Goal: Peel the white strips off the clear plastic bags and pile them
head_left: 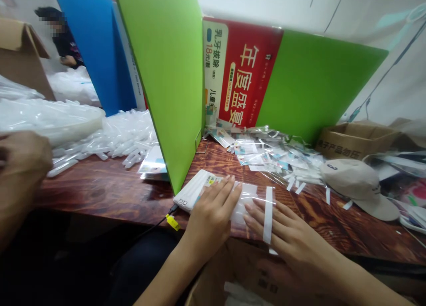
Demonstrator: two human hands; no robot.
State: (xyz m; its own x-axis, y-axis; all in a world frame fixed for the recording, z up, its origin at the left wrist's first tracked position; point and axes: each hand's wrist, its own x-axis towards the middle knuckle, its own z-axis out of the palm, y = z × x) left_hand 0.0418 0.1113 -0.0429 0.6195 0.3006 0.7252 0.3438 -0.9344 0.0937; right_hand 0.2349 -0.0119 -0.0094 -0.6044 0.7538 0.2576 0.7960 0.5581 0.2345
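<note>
clear plastic sleeve (248, 195) lies flat under both open hands, left hand (209, 215), right hand (282, 230).

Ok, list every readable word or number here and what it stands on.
"年度盛宴": red poster panel between the green boards.
"乳牙拔除", "18元/颗", "儿童": the poster's pale left strip.
"3": beige cloth cap.
Brown cardboard box: print partly legible, unsure.
Small packet labels: too blurred.

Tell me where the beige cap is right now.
In the head view the beige cap lies on the wooden table at the right, beyond the right hand, just in front of the cardboard box.
</note>
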